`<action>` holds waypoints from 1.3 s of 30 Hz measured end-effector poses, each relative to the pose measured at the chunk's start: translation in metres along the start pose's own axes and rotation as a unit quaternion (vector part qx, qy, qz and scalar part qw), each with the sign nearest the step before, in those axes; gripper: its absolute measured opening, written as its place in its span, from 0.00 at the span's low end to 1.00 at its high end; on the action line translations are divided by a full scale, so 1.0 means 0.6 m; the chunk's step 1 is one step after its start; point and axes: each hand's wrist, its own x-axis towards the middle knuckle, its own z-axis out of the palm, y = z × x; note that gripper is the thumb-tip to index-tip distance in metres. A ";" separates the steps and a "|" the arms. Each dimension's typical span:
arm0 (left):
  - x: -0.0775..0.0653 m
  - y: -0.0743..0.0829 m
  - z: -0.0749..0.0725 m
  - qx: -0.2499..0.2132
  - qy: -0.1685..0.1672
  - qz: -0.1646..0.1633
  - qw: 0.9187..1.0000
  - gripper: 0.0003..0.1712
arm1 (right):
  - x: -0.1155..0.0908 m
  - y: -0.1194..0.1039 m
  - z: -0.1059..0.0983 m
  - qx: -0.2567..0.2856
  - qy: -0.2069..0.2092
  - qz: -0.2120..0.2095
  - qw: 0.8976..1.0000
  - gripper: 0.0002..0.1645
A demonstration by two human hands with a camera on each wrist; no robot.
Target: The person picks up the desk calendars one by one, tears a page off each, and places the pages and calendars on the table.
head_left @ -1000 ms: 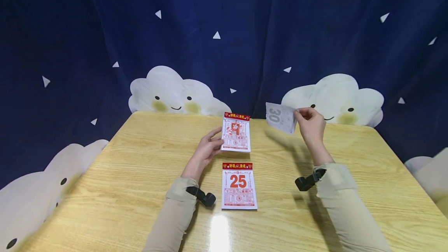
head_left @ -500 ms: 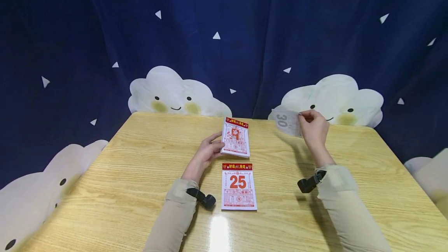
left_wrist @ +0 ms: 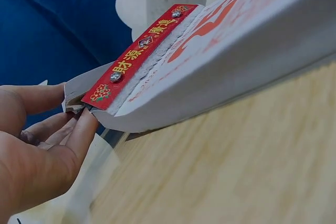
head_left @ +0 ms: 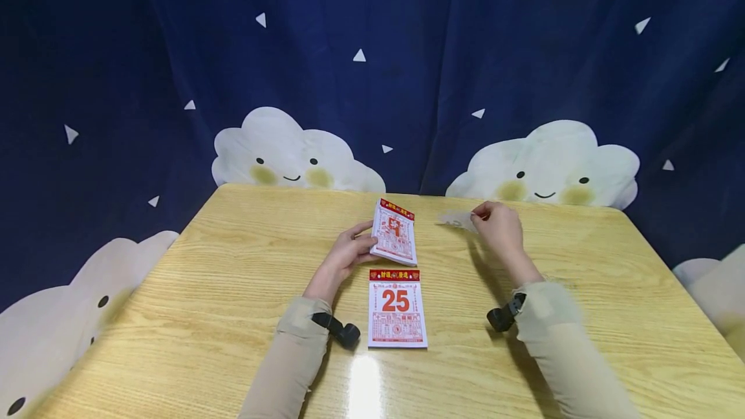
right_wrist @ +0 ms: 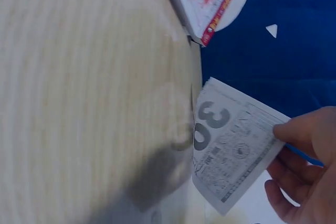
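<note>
My left hand (head_left: pixel 345 252) grips a tear-off calendar (head_left: pixel 396 231) by its left edge, with the pad tilted and its red header away from me. Between thumb and fingers, my right hand (head_left: pixel 502 230) pinches a loose calendar page (right_wrist: pixel 231 145) printed with a grey 30. The page hangs over the far part of the table, apart from the pad. A second tear-off calendar (head_left: pixel 397 309), showing a red 25, lies flat nearer to me. In the left wrist view, my left fingers are partly hidden behind a calendar's red header (left_wrist: pixel 134 56).
The wooden table (head_left: pixel 233 315) has its far edge just behind the held calendar. Beyond it hangs a dark blue curtain (head_left: pixel 326 70) with white clouds and small triangles. Black cameras are strapped to both wrists.
The held calendar has tilted and shifted down slightly. My right hand first drew the page a little to the right, then brought it left and lower. The calendar showing 25 stays put.
</note>
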 end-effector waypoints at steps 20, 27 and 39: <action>-0.001 0.010 0.000 0.109 0.023 -0.008 0.994 0.29 | -0.033 -0.023 0.060 -0.009 -0.154 -0.003 0.988 0.12; 0.000 0.007 0.001 0.147 0.043 -0.018 0.988 0.28 | -0.041 -0.026 0.071 -0.009 -0.191 -0.014 0.981 0.12; 0.003 0.012 0.006 0.158 0.064 -0.029 0.985 0.27 | -0.044 -0.041 0.075 -0.001 -0.230 -0.029 0.973 0.10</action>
